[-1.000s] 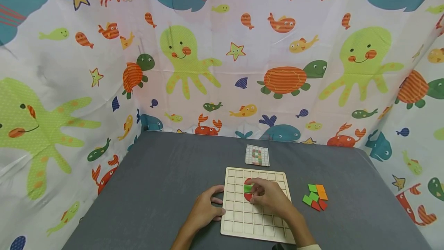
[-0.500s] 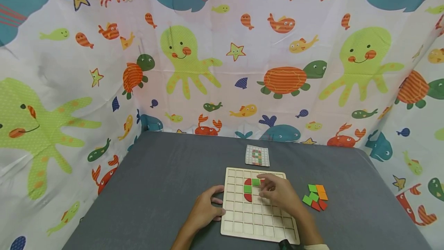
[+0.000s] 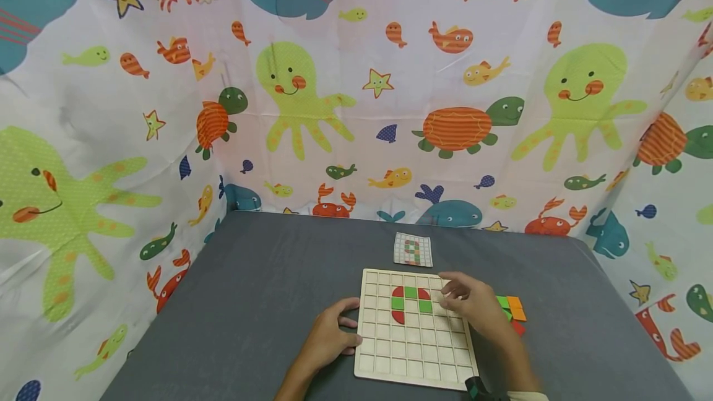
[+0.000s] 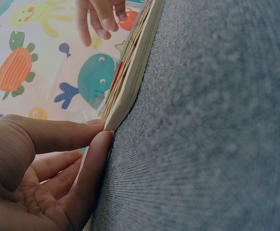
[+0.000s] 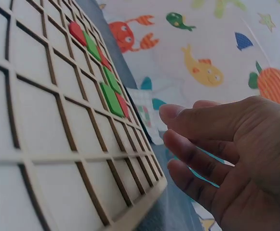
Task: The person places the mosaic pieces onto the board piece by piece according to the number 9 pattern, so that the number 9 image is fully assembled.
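Note:
A wooden grid board lies on the table. Near its far side, red rounded pieces and green square tiles sit in the cells. My left hand rests at the board's left edge, thumb and forefinger touching it. Close up in the left wrist view, the fingertips of the left hand meet that wooden edge. Over the board's right side hovers my right hand, fingers loosely bent. Nothing shows between the fingers of the right hand in the right wrist view.
Loose orange tiles, green tiles and red pieces lie right of the board, partly behind my right hand. A printed pattern card lies beyond the board. A sea-animal curtain encloses the grey table.
My right hand has moved right, away from the pieces on the board, uncovering a red rounded piece and green tiles. It now partly covers the loose tiles. My left hand stays put.

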A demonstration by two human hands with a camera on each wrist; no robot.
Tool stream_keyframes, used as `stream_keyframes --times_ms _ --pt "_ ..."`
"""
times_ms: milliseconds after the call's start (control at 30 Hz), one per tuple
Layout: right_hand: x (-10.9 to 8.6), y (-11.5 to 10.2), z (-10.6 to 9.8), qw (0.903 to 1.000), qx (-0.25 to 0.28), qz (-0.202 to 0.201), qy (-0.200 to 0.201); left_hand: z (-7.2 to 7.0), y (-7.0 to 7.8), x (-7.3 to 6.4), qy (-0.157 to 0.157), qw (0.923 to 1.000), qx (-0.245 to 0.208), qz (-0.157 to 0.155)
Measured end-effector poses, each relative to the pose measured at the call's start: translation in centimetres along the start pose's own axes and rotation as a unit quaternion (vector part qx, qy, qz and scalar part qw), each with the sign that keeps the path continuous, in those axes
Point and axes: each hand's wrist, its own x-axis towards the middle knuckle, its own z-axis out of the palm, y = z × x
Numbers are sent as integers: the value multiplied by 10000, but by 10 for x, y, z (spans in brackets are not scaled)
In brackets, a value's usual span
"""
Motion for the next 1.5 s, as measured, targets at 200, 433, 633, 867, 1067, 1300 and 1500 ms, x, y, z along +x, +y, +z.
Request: stream_keyframes --times_ms 200,433,633,867,1067,1300,1500 --pt "-3 10 -14 9998 -16 88 192 0 1 -1 12 10000 6 0" --pt "-10 21 -33 9982 -186 257 511 -1 1 0 3 10000 -12 11" --pt "-16 32 -47 9963 -364 438 650 0 0 1 -2 10000 -11 4" --pt "-20 42 -57 9928 -660 674 735 1 0 1 26 10000 7 -6" --pt "-22 49 -58 9905 -746 806 828 1 0 0 37 10000 -19 18" --pt "-25 55 -62 9878 -806 972 914 0 1 0 28 10000 -32 24" --pt "-27 62 -63 9854 -987 975 991 0 1 -1 6 10000 -56 35"
